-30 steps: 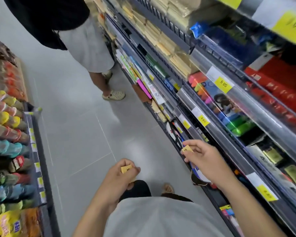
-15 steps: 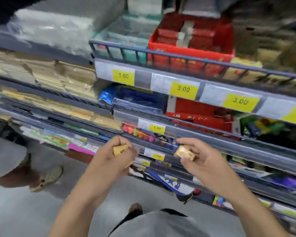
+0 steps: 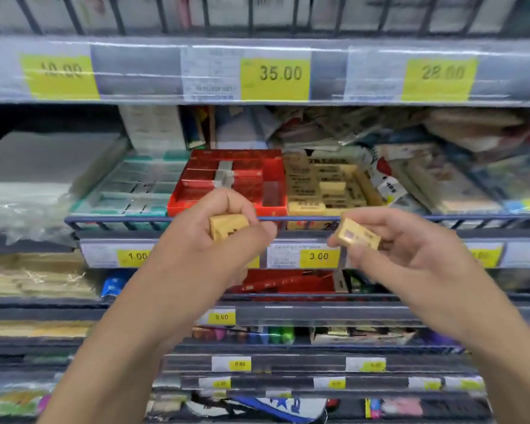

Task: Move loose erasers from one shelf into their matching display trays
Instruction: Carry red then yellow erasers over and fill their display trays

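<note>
Left hand (image 3: 214, 237) and right hand (image 3: 389, 243) each pinch a tan eraser; red tray (image 3: 178, 203) adjoins yellow tray (image 3: 294, 166) (easy misfiling); loose pinch risks dropping.

Glossy plastic price strip (image 3: 257, 71), metal wire rail (image 3: 120, 220), cardboard-like yellow tray (image 3: 306, 209)

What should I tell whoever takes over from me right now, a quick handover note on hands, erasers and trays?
Left hand grips one yellow eraser. Right hand pinches a second yellow eraser.
Both are raised in front of the shelf rail, just below the trays.
The yellow tray, right of the red tray, already holds matching erasers and has room.
Done: two erasers picked up. Left: likely set both into the yellow tray, then fetch any others.
</note>
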Demonstrator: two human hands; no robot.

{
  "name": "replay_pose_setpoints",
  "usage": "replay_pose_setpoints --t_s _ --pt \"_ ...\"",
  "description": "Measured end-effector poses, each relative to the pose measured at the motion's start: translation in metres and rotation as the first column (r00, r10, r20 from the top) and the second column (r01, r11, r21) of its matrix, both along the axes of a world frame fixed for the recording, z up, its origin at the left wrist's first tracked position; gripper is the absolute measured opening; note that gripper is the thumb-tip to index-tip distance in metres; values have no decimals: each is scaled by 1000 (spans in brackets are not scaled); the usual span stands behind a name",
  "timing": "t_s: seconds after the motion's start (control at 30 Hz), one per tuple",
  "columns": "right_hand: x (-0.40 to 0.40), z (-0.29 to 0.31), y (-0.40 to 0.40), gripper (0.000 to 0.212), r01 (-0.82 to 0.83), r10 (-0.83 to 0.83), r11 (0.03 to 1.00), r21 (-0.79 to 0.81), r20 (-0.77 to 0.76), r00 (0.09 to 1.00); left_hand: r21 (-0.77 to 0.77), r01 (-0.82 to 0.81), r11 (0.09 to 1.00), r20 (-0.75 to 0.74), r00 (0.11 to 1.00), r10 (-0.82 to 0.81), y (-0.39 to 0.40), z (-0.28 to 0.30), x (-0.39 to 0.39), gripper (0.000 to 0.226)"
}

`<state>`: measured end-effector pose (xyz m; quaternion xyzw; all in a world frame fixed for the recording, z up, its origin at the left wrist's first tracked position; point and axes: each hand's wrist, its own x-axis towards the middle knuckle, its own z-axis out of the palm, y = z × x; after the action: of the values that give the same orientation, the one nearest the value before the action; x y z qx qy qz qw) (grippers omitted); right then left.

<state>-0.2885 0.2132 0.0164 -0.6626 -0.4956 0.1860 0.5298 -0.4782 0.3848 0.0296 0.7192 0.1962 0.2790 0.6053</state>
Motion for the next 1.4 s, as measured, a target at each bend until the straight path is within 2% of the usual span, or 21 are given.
replay_pose_setpoints --t_s 0.13,0.27,0.4,0.5,0.67,0.8,0.97,1.07,1.17,1.23,1.3,1.33,1.4 --pt "32 29 10 26 106 -97 994 -21 252 963 89 20 996 7 1000 -20 2 15 23 27" --pt "60 47 27 16 257 -162 964 -70 610 775 114 25 993 -1 1000 -25 7 22 39 27" --pt "74 49 48 32 318 -33 921 -226 767 641 86 7 996 -15 1000 -6 14 22 51 18" --pt "73 48 58 34 306 69 887 -345 755 652 67 7 998 -19 1000 -6 20 21 56 15" --pt "70 50 70 35 314 155 828 -465 728 668 73 23 997 -13 1000 -22 29 21 59 25" --pt "70 49 77 30 336 147 813 -476 725 673 72 28 997 -27 999 -26 34 20 61 30" --pt "71 46 81 24 318 134 838 -443 733 667 70 43 997 -44 998 -40 34 22 61 33" --pt "72 46 79 27 293 153 848 -441 734 662 70 46 997 -55 998 -42 31 25 62 44" --pt "65 49 71 32 267 59 910 -318 736 675 59 67 996 -48 997 -65 26 27 65 54" --pt "53 52 62 34 167 -24 973 -161 646 763 35 80 996 -42 996 -78 22 27 67 62" --pt "35 55 54 41 9 11 999 -36 513 858 -22 99 995 -2 995 -100 20 27 70 54" --pt "27 54 51 46 -46 38 999 2 504 863 -51 121 991 19 993 -121 19 28 72 44" --pt "18 52 50 57 -69 43 997 22 584 810 -110 180 977 30 984 -178 15 29 74 36"
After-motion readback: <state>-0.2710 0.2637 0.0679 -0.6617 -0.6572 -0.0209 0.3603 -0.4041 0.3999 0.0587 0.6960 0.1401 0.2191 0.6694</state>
